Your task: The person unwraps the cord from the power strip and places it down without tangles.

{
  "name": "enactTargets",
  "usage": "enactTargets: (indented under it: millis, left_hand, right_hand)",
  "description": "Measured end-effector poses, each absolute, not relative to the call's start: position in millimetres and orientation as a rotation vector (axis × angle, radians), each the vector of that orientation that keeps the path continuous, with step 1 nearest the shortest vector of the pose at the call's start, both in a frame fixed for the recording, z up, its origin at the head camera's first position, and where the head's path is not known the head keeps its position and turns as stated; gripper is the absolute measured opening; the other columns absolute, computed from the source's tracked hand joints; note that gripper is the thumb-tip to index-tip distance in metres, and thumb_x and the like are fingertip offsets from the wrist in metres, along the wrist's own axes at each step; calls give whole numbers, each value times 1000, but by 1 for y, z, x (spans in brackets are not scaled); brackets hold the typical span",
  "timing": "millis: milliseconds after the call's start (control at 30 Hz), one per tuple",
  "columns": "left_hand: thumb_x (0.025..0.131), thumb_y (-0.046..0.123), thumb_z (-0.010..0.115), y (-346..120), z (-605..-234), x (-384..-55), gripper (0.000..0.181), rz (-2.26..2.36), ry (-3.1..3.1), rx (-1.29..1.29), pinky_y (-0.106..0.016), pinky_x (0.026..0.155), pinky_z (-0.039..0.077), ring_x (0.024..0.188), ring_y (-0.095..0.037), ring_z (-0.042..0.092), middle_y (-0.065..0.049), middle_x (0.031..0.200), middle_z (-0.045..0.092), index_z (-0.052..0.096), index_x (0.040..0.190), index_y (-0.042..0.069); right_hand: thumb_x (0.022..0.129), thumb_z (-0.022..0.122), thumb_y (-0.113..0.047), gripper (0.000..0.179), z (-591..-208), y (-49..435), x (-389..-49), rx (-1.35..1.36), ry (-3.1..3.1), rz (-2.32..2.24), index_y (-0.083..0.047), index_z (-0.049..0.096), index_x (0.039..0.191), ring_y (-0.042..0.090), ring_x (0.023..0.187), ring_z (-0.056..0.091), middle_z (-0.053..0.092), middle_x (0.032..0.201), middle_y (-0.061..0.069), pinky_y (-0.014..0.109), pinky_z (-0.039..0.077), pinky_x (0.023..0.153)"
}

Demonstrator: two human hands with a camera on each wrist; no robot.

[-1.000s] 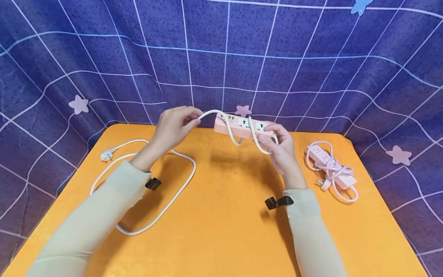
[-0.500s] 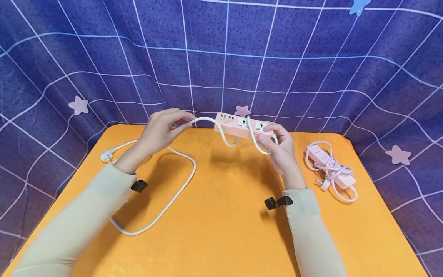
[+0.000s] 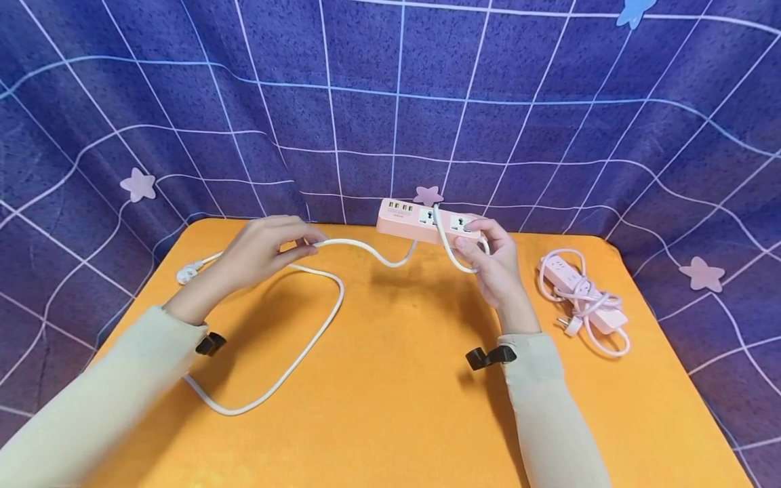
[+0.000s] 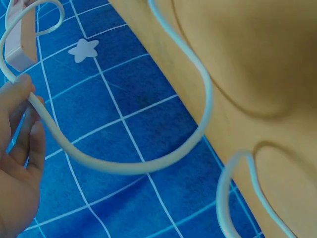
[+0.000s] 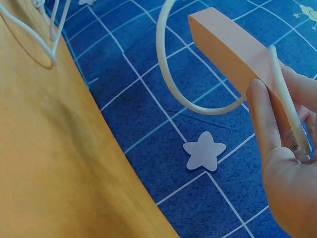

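Observation:
My right hand (image 3: 499, 268) grips the right end of a pink power strip (image 3: 398, 218), raised over the far part of the table. Its face shows two white sockets and several USB ports. The strip's white cord (image 3: 350, 242) leaves the right end, crosses the face once and passes behind the strip. From there it runs left to my left hand (image 3: 256, 252), which pinches it between thumb and fingers. In the left wrist view the cord (image 4: 119, 167) continues past the hand in a wide loop. The right wrist view shows the strip's plain side (image 5: 223, 47).
A second pink power strip (image 3: 601, 317), wrapped in its own cord, lies at the right of the orange table (image 3: 390, 407). The white plug (image 3: 186, 274) lies at the far left, with slack cord (image 3: 305, 352) in front. A blue curtain (image 3: 366, 122) hangs behind.
My left hand has moved left and down with the cord. The turn of cord around the strip's left part has come off its face. The right hand and strip have stayed put.

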State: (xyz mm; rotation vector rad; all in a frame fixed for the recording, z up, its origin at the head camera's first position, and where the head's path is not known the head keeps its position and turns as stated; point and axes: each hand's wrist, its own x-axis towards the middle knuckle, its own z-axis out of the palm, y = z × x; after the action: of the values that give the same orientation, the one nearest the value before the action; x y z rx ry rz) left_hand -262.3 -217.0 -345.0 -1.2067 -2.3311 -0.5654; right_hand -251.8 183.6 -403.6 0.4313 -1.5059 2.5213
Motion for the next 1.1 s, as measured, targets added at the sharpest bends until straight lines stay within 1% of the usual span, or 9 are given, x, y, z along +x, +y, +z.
enactTargets:
  millis: [300,400,567,667,767,867,1000,1100]
  left_hand:
    - [84,5,88,-227,-359,-247,32,-565,-2332,-1360,-21,73,51,86,-4,69,14,99,74,79,111,20]
    - [85,7,89,-228,-364,-243,31,-582,-2347,-1385,-19,74,51,88,-3,68,14,102,74,79,111,20]
    - [85,11,89,-231,-374,-237,30,-567,-2385,-1416,-22,72,52,87,-3,67,14,101,74,79,112,20]
    - [84,9,89,-234,-381,-234,32,-569,-2414,-1447,-24,71,54,86,-2,66,15,98,72,79,112,21]
    - [84,6,89,-234,-388,-231,34,-592,-2439,-1484,-27,72,57,86,-1,66,16,97,70,77,112,23]
    - [85,4,88,-233,-395,-230,34,-618,-2459,-1512,-28,73,58,86,-2,67,15,97,71,76,111,23]
    - [87,1,85,-228,-404,-228,32,-655,-2503,-1537,-27,74,58,86,-3,67,12,97,72,77,110,22]
    - [90,4,84,-224,-410,-225,28,-670,-2543,-1549,-25,75,59,87,-2,66,12,97,72,77,111,21]
  right_hand:
    - [91,58,23,41,-404,184,-251,428,-1494,2533,-15,73,99,15,93,67,61,127,5,28,64,80]
    - [91,58,23,41,-405,184,-251,434,-1483,2542,-14,73,100,15,93,66,60,127,5,28,64,80]
    - [91,59,22,40,-405,183,-252,445,-1487,2534,-14,73,100,15,94,66,61,124,5,29,64,81]
    - [91,59,21,40,-405,182,-252,457,-1495,2522,-15,73,100,16,95,68,62,122,4,29,64,81]
    - [91,58,22,40,-405,182,-252,469,-1494,2521,-14,73,100,17,97,69,63,122,5,30,64,82]
    - [91,58,23,41,-405,182,-252,469,-1492,2523,-14,73,100,18,97,70,64,123,5,30,64,81]
    - [91,58,23,40,-405,181,-251,455,-1495,2525,-14,73,100,17,95,70,63,122,5,30,64,81]
    - [91,59,22,39,-405,181,-251,446,-1492,2525,-14,73,99,16,94,68,63,120,5,28,63,80]
